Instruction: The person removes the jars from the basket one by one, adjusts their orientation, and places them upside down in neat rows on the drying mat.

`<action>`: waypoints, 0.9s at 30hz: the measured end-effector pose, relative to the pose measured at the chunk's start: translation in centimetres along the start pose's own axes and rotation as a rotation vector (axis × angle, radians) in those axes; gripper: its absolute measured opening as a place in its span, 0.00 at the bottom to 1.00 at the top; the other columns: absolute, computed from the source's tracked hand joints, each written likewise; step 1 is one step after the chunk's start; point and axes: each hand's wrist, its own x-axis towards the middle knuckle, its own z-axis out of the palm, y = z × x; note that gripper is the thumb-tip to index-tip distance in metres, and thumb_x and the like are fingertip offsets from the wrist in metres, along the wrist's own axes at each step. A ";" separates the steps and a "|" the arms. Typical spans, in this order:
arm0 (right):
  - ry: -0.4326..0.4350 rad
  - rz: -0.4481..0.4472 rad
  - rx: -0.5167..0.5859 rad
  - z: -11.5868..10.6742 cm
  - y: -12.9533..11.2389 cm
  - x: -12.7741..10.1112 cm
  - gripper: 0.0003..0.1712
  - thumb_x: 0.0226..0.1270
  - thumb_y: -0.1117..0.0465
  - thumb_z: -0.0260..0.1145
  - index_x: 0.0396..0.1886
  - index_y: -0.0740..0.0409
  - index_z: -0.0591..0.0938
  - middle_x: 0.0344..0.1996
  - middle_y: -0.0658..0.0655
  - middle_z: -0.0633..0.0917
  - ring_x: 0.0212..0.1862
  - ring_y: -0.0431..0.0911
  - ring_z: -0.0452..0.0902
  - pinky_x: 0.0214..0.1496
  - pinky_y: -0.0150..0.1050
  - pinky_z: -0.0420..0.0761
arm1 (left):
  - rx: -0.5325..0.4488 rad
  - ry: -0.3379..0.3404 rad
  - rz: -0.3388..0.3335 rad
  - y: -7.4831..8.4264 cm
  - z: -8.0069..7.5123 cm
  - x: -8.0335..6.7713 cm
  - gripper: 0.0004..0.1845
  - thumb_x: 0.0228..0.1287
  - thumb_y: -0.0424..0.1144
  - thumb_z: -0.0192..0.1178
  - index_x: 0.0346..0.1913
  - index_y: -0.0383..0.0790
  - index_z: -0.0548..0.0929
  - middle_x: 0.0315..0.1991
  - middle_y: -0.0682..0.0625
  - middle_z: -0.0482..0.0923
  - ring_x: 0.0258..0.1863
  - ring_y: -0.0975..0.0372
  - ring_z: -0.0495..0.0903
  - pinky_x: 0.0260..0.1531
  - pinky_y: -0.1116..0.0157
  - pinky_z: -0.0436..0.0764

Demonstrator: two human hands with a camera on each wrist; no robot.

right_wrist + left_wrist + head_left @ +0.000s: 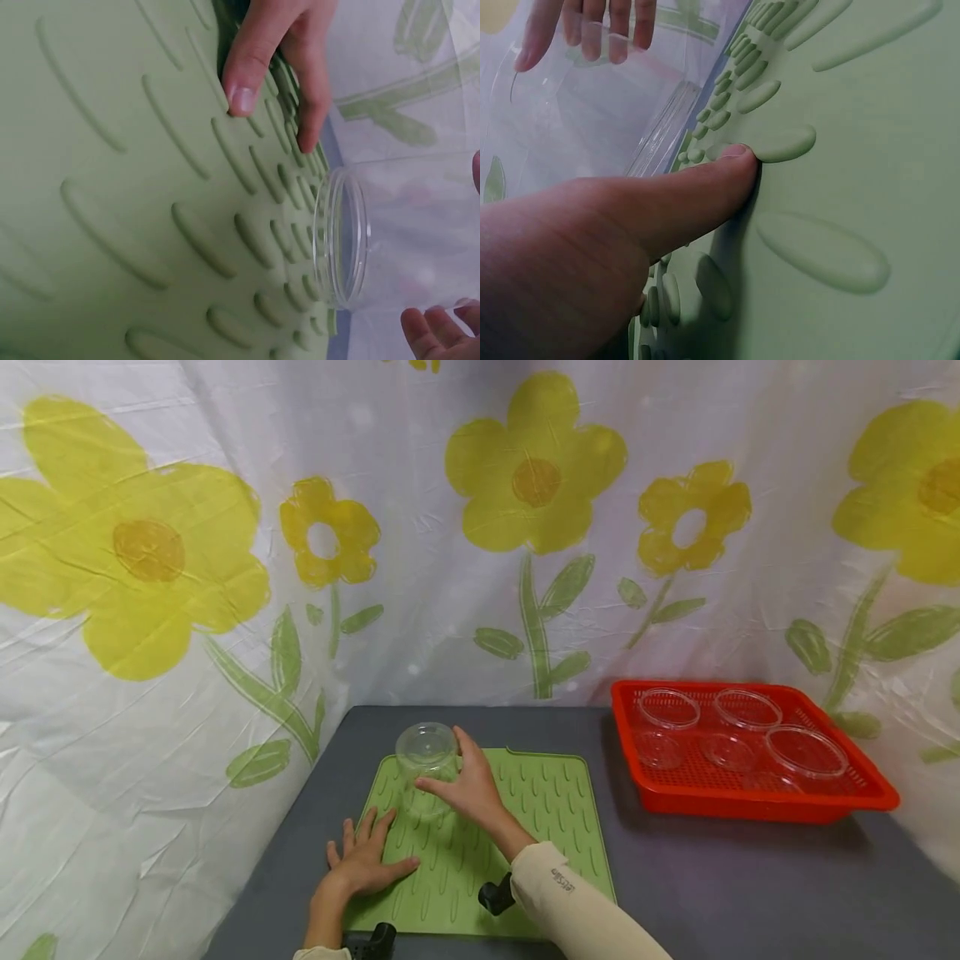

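A clear plastic jar (424, 770) is held upside down in my right hand (474, 783), thumb on the near side and fingers behind it. Its ringed mouth (342, 238) faces down, right at the far left part of the green silicone drying mat (517, 827). My left hand (363, 863) lies with fingers spread on the mat's left edge. In the left wrist view its thumb (697, 196) touches the surface between the raised oval ridges. The right hand's fingertips (429, 334) show beside the jar wall in the right wrist view.
A red perforated plastic basket (742, 812) stands at the right of the grey table (675, 877), with three clear round jars (806, 752) in it. Behind the table hangs a white cloth (420, 635) printed with yellow flowers.
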 end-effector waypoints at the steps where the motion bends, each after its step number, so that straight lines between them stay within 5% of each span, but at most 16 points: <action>1: 0.002 -0.005 -0.003 0.2 0.0 0.1 0.59 0.59 0.45 0.78 0.83 0.54 0.55 0.79 0.61 0.61 0.78 0.59 0.60 0.71 0.61 0.72 | -0.003 0.004 0.002 -0.2 0.1 0.1 0.61 0.54 0.76 0.63 0.82 0.46 0.53 0.83 0.36 0.33 0.77 0.29 0.23 0.65 0.23 0.24; 9: -0.012 0.003 -0.033 0.9 -0.1 0.6 0.61 0.59 0.44 0.78 0.83 0.52 0.53 0.81 0.60 0.59 0.80 0.58 0.56 0.75 0.62 0.67 | -0.017 0.019 -0.007 -0.6 0.4 0.4 0.64 0.49 0.77 0.66 0.82 0.44 0.54 0.83 0.35 0.33 0.78 0.29 0.23 0.65 0.23 0.25; 27: -0.098 0.046 -0.134 1.5 -0.1 1.6 0.62 0.63 0.42 0.74 0.84 0.52 0.47 0.82 0.61 0.55 0.81 0.60 0.52 0.76 0.63 0.64 | -0.028 0.016 0.004 0.5 -0.1 -0.5 0.58 0.56 0.73 0.64 0.81 0.45 0.54 0.83 0.35 0.35 0.78 0.28 0.25 0.66 0.23 0.25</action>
